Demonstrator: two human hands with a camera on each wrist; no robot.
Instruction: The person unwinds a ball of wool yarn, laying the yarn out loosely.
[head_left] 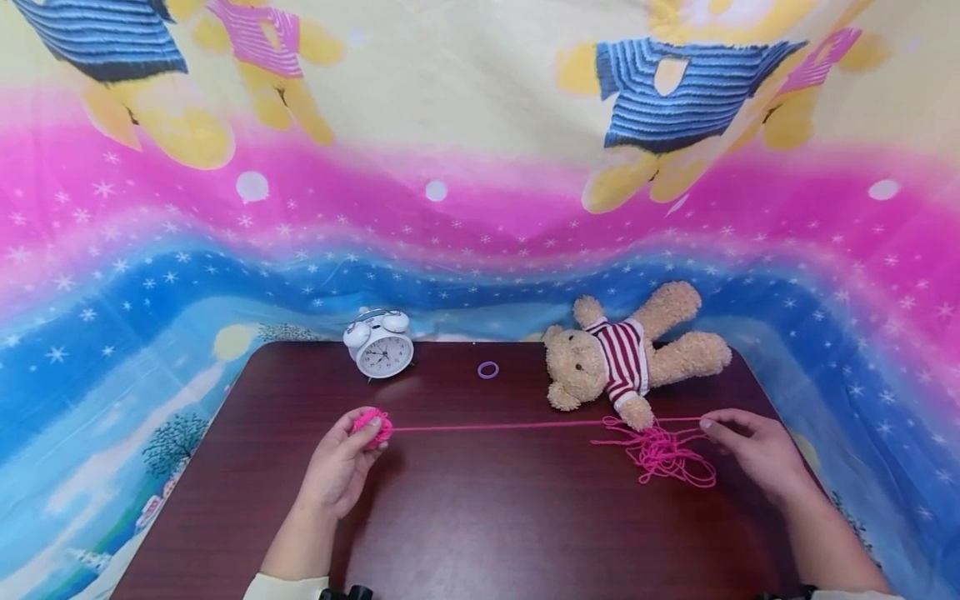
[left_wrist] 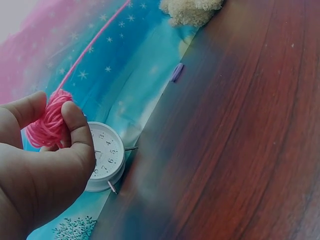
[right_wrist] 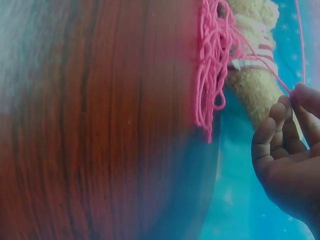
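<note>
My left hand grips a small ball of pink yarn between thumb and fingers, above the left part of the table. From the ball a single strand runs straight and taut across to my right hand. There the thumb and index finger pinch the yarn, as the right wrist view also shows; the other fingers are bent and hold nothing. A loose tangle of pink yarn lies on the table just left of the right hand, beside the teddy bear's paw.
A teddy bear in a striped shirt lies at the back right of the dark table. A white alarm clock stands at the back left. Between them is a purple ring. A printed cloth hangs behind the table.
</note>
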